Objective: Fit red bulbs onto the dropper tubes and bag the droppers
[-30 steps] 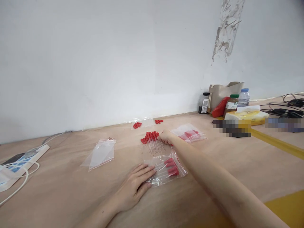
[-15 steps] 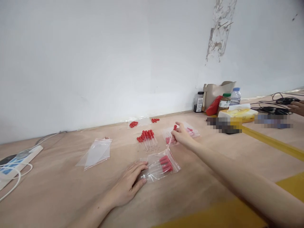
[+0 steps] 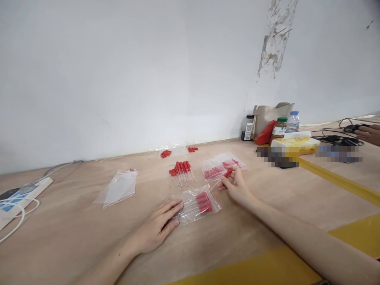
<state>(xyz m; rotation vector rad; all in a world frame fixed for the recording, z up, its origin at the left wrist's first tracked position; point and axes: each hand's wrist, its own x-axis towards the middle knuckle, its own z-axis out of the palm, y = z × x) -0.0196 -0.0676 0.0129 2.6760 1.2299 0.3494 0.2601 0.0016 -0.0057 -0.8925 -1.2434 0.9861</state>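
My right hand (image 3: 236, 184) pinches one glass dropper with a red bulb (image 3: 227, 173), its thin tip pointing down-left at the mouth of a clear zip bag (image 3: 196, 203). That bag lies flat and holds several red-bulbed droppers. My left hand (image 3: 158, 226) rests palm down on the bag's left end, fingers spread. Just behind the bag lies a loose row of red-bulbed droppers (image 3: 181, 171). A filled bag of droppers (image 3: 221, 165) lies behind my right hand.
A stack of empty zip bags (image 3: 118, 187) lies to the left, loose red bulbs (image 3: 166, 153) near the wall. A power strip with white cable (image 3: 18, 196) sits far left. Bottles, a beige bag (image 3: 271, 116) and a tissue pack (image 3: 297, 143) stand at the right, where another person's hand (image 3: 369, 133) shows.
My right hand left the loose row holding one dropper, swung right, then came back toward me to the bag's mouth. My left hand stayed on the bag.
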